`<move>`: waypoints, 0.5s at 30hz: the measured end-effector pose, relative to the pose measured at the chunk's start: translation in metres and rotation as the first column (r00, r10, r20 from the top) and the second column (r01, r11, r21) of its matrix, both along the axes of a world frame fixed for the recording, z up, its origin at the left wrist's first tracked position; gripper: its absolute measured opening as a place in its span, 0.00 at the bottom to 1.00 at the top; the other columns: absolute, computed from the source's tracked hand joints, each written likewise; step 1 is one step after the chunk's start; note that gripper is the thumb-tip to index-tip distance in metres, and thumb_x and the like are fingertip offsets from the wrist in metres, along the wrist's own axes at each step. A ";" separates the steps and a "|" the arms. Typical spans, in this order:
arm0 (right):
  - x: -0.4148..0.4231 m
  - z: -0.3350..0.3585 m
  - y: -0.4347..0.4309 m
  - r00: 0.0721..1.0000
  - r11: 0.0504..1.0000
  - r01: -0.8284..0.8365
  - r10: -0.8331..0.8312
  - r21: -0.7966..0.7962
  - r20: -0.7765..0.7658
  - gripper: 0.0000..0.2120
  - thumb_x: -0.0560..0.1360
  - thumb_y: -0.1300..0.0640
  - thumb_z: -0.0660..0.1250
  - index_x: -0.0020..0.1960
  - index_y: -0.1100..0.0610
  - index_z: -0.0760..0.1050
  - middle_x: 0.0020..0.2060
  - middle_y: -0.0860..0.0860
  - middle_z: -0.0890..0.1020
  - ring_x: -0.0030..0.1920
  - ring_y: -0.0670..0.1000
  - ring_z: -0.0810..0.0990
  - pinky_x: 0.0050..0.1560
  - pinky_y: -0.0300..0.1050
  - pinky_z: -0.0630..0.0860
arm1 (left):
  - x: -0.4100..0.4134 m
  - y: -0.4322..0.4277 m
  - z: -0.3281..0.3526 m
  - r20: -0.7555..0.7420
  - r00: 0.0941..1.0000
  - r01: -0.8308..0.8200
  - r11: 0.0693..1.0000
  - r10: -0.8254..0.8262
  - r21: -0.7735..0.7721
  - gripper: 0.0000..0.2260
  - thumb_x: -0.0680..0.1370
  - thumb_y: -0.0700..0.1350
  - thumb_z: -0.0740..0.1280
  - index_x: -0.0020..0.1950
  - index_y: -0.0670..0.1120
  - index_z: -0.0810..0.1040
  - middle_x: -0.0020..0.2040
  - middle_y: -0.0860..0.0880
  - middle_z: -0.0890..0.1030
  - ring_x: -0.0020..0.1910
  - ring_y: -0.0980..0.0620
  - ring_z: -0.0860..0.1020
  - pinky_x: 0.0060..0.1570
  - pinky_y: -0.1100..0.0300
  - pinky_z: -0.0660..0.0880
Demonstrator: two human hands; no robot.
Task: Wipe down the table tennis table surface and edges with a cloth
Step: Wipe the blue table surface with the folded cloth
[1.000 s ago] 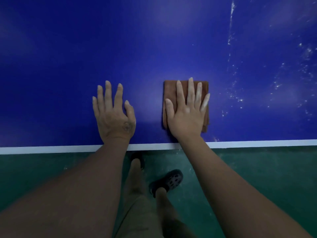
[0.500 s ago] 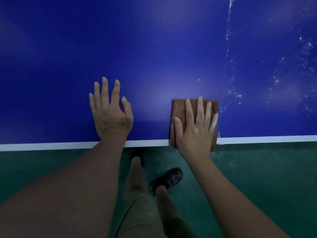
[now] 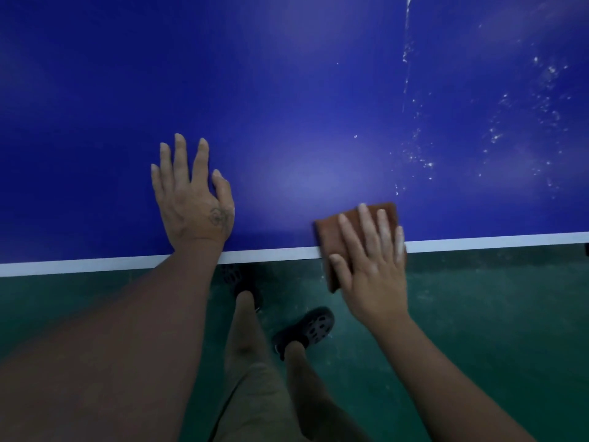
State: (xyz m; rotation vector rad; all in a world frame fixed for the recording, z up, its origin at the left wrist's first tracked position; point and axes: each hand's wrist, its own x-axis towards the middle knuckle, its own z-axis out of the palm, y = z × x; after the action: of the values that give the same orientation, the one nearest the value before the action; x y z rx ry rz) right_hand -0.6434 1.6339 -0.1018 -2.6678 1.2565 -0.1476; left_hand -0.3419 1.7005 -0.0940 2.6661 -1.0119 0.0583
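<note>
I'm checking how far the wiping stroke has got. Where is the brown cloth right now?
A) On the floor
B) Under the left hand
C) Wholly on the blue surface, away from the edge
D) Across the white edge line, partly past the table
D: the brown cloth, under the flat right hand, crosses the white edge line and juts out over the green floor.

The table (image 3: pixel 287 90) is showing deep blue beyond the left hand (image 3: pixel 191 199) and right hand (image 3: pixel 373 269), a white line (image 3: pixel 271 255) running along its edge. White specks (image 3: pixel 414 154) are dotting the blue past the right hand. The cloth (image 3: pixel 328 231) under it is showing rust brown. A dark tattoo (image 3: pixel 218 216) is marking the left hand. Below the hands the floor (image 3: pixel 494 314) is looking dark green, the shoe (image 3: pixel 314 327) black with holes, the shorts (image 3: pixel 255 403) olive
</note>
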 end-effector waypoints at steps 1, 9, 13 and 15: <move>-0.006 0.001 -0.006 0.997 0.997 0.074 -0.074 -0.003 -0.009 0.29 0.87 0.40 0.57 0.86 0.47 0.60 0.87 0.51 0.54 0.87 0.58 0.50 0.84 0.70 0.50 | -0.001 0.000 0.000 0.001 1.000 0.001 1.000 -0.001 0.002 0.25 0.89 0.53 0.55 0.86 0.50 0.66 0.88 0.45 0.60 0.88 0.42 0.55 0.87 0.42 0.51; 0.074 0.005 -0.009 0.994 0.994 0.110 -0.110 0.009 0.028 0.31 0.87 0.36 0.53 0.86 0.49 0.61 0.87 0.54 0.56 0.87 0.60 0.51 0.85 0.68 0.44 | -0.002 0.002 0.004 -0.029 0.999 0.014 0.998 -0.012 0.054 0.26 0.90 0.54 0.53 0.88 0.50 0.63 0.89 0.45 0.58 0.89 0.43 0.52 0.87 0.43 0.49; 0.042 0.003 -0.021 0.998 0.999 -0.034 0.034 0.000 0.044 0.31 0.87 0.35 0.55 0.86 0.47 0.60 0.87 0.51 0.56 0.87 0.57 0.50 0.84 0.68 0.49 | -0.017 -0.006 0.006 -0.054 0.997 -0.049 0.998 0.051 0.051 0.25 0.91 0.51 0.50 0.88 0.46 0.62 0.89 0.44 0.57 0.89 0.41 0.52 0.87 0.41 0.48; 0.011 0.002 -0.035 0.999 0.999 -0.029 0.030 -0.016 0.033 0.31 0.86 0.35 0.56 0.86 0.46 0.59 0.87 0.50 0.56 0.87 0.56 0.50 0.84 0.69 0.51 | -0.039 -0.022 0.007 -0.090 0.987 -0.130 0.989 0.136 0.068 0.26 0.91 0.50 0.48 0.88 0.44 0.60 0.89 0.42 0.55 0.89 0.40 0.51 0.86 0.39 0.48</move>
State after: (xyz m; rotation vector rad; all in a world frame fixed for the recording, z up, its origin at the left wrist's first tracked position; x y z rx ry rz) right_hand -0.6319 1.5992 -0.0999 -2.6841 1.2104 -0.1966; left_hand -0.3805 1.6785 -0.0868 2.7604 -0.8188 -0.0713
